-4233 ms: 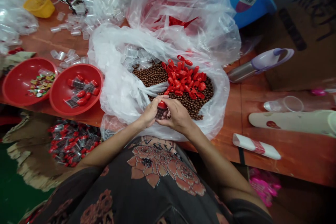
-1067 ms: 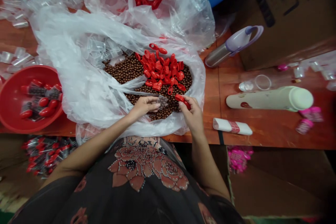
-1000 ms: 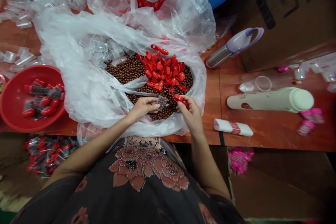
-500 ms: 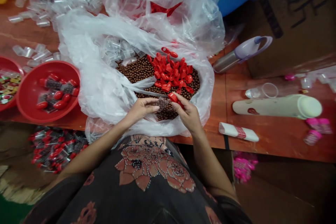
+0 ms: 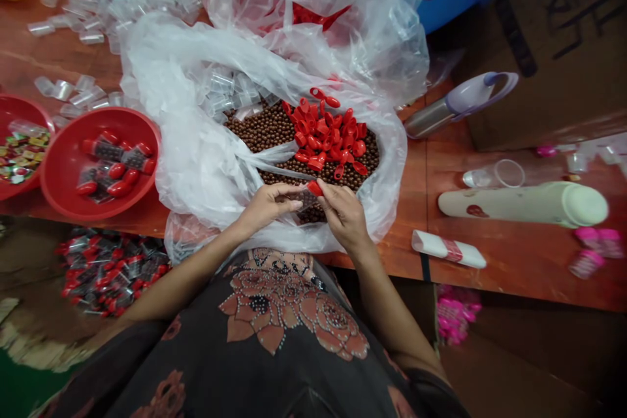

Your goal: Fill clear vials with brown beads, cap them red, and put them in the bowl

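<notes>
My left hand (image 5: 267, 208) pinches a small clear plastic tube (image 5: 302, 197) with brown balls in it. Fingers of my right hand (image 5: 347, 214) close on a red cap (image 5: 314, 188), which meets the tube's right end. Both hands are over the near side of a white plastic bag (image 5: 171, 144), spread wide around brown balls (image 5: 259, 134). On the balls lies a heap of red caps (image 5: 326, 134), and clear empty tubes (image 5: 230, 88) sit at the bag's far left. How firmly the cap sits on the tube cannot be made out.
Left stands a red bowl (image 5: 53, 191) of filled, capped tubes, beside another red bowl (image 5: 10, 192) with small colourful pieces. More capped tubes (image 5: 112, 274) lie below the table edge. Rightward are a steel bottle (image 5: 431, 119), a pale flask (image 5: 514, 204), a tissue pack (image 5: 448, 248) and a cardboard box (image 5: 543, 91).
My right hand has brought the red cap slightly left and down against the tube's end, its fingers now more bunched. The whole view has shifted a little to the right.
</notes>
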{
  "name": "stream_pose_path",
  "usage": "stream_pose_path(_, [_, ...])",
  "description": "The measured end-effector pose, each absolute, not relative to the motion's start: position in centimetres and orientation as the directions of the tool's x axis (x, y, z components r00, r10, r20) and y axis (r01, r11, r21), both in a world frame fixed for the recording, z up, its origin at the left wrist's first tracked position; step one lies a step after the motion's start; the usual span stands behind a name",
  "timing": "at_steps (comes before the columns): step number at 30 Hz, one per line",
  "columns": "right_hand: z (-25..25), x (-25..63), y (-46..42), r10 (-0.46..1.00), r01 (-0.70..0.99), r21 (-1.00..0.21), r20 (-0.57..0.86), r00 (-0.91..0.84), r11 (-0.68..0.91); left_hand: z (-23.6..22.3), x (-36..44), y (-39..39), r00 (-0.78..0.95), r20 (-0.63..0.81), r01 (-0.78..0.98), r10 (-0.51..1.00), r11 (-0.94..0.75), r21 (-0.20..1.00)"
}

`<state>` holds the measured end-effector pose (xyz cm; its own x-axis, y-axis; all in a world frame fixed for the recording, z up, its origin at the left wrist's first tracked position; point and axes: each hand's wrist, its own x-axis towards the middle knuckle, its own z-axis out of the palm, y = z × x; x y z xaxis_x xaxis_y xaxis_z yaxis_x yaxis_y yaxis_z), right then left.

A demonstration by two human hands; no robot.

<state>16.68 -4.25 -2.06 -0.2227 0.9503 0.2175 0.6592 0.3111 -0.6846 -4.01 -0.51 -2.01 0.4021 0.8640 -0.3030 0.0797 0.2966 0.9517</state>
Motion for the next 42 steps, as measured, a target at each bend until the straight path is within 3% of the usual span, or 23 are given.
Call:
stream_pose_path(7, [-2.8, 16.8, -4.3, 0.915, 0.724, -0.560, 0.234, -0.329, 0.403, -1.5, -4.0, -0.8, 0.403, -0.342, 0.012, 0.849, 0.369, 0.929])
stream_pose_path(13, [-3.3, 15.8, -4.2, 0.904, 0.616, -0.665, 0.271, -0.330, 0.423, -1.5, -2.5, -1.2, 0.445, -0.358, -0.224, 0.821, 0.489, 0.843])
stream_pose_path(16, [-2.9, 15.5, -4.2, 0.936, 0.521, -0.798, 0.146, -0.320, 0.303, -1.6, -1.8, -1.5, 0.408, -0.402, -0.266, 0.820, 0.528, 0.807])
stream_pose_path(19, [-2.6, 15.5, -4.2, 0.979, 0.279, -0.959, -0.019, -0.202, 0.039, -1.4, -1.8, -1.6, 0.369, -0.434, -0.258, 0.822, 0.539, 0.802])
stream_pose_path(22, [-2.4, 14.9, -4.2, 0.994, 0.044, -0.993, -0.107, -0.020, -0.106, -1.1, -2.1, -1.6, 0.406, -0.448, -0.228, 0.797, 0.563, 0.794])
stream_pose_path(25, [-2.2, 14.0, -4.2, 0.999, 0.135, -0.991, -0.003, 0.050, -0.010, -1.2, -2.1, -1.5, 0.420, -0.444, -0.219, 0.792, 0.563, 0.797])
stream_pose_path(28, [-2.0, 13.4, -4.2, 0.973, 0.430, -0.874, 0.185, -0.136, 0.227, -1.3, -1.8, -1.5, 0.358, -0.440, -0.252, 0.824, 0.539, 0.804])
stream_pose_path(31, [-2.2, 13.1, -4.3, 0.911, 0.595, -0.690, 0.284, -0.300, 0.411, -1.1, -1.6, -1.4, 0.315, -0.476, -0.261, 0.821, 0.557, 0.788])
stream_pose_path(36, [-2.8, 12.9, -4.1, 0.844, 0.655, -0.535, 0.384, -0.374, 0.533, -0.7, -1.4, -1.3, 0.290, -0.501, -0.226, 0.815, 0.567, 0.792])
stream_pose_path(42, [-3.2, 12.9, -3.3, 0.777, 0.612, -0.484, 0.456, -0.434, 0.626, -1.3, -1.5, -1.8, 0.249, -0.507, -0.255, 0.825, 0.561, 0.787])
